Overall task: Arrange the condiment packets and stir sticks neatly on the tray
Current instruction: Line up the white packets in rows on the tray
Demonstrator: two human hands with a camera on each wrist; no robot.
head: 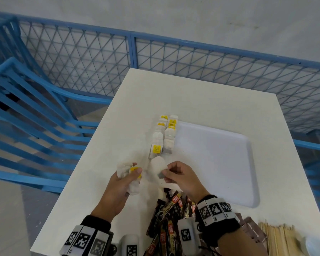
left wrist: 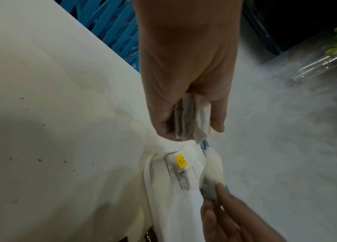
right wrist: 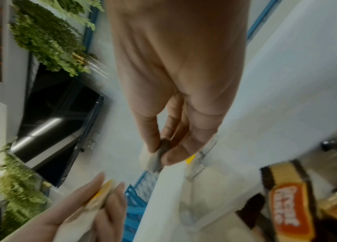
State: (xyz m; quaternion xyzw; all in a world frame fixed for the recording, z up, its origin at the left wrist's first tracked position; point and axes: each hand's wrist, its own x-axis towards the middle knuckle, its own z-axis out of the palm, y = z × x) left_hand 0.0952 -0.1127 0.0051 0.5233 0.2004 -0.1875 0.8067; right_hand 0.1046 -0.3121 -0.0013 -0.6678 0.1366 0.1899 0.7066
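My left hand (head: 127, 179) grips a small stack of white tea bags with yellow tags (head: 133, 177), seen edge-on in the left wrist view as tea bags (left wrist: 191, 117) between thumb and fingers. My right hand (head: 175, 174) pinches a single white tea bag (head: 158, 170) just above the table; in the right wrist view thumb and forefinger pinch its dark corner (right wrist: 163, 150). Two rows of tea bags (head: 164, 135) lie along the left rim of the white tray (head: 220, 163). Brown and orange coffee sachets (head: 170, 215) lie piled near me. Wooden stir sticks (head: 277, 237) lie at the bottom right.
The white table (head: 174, 93) extends past the tray. A blue mesh fence (head: 155, 58) and blue chairs (head: 26, 108) surround it. A brown packet (head: 251, 230) lies beside the stir sticks. Green plants (right wrist: 45, 36) show in the right wrist view.
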